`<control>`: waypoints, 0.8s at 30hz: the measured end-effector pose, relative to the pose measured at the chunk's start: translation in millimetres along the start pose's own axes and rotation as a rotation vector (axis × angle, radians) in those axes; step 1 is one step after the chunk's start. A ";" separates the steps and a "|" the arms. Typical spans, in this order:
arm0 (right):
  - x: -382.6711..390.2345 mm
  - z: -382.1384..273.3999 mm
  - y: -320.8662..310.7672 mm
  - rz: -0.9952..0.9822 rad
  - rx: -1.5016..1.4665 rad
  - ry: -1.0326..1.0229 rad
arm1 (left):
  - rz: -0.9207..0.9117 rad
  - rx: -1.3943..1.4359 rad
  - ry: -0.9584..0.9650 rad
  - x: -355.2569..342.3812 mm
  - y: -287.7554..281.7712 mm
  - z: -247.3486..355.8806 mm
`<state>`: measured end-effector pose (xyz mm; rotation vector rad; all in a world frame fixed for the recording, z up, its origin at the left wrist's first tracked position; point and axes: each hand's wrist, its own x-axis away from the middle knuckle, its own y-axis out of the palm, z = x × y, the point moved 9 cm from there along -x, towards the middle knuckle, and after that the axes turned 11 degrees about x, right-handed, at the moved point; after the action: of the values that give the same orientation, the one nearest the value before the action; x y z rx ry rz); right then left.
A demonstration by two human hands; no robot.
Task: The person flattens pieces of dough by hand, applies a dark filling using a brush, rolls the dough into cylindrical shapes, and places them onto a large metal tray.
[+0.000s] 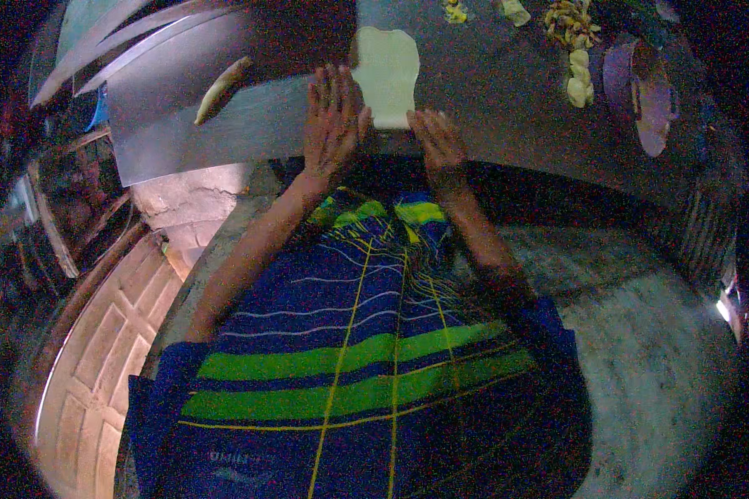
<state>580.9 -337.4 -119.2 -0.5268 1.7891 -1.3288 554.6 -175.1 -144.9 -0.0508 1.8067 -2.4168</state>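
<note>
A pale, flat sheet of what looks like rolled dough [387,79], with a wavy outline, lies on the dark metal worktop [508,108] in front of me. My left hand [333,121] is stretched out palm down at the sheet's left edge, its thumb side beside the lower left corner. At the lower right corner, the fingertips of my right hand [439,141] come close to the edge, fingers extended and slightly blurred. Whether either hand touches the sheet I cannot tell. Left of them, a tapered wooden rolling pin [222,90] rests at a slant.
Pale dough lumps [580,79] sit on the right of the worktop, below a heap of small yellowish-brown pieces [571,25]. Farther right stands a purplish container [641,96]. A panelled wooden door [108,341] is at lower left. The worktop's front edge runs just before my wrists.
</note>
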 end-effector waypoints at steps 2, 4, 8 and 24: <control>14.4 0.2 2.6 -0.021 0.037 -0.013 | 0.013 0.139 -0.009 11.7 2.7 5.7; 30.6 -6.4 6.2 -0.081 0.101 -0.021 | 0.037 0.272 0.002 30.6 4.8 8.7; 35.8 -16.2 -8.2 -0.106 -0.016 -0.025 | 0.009 0.435 0.059 72.9 18.9 11.1; -87.9 10.0 33.3 -0.176 0.202 0.219 | 0.060 0.441 -0.265 -58.3 -32.9 -42.0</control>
<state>643.8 -266.8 -118.8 -0.4494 1.7863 -1.7241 605.6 -119.0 -122.7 -0.2555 1.1268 -2.5603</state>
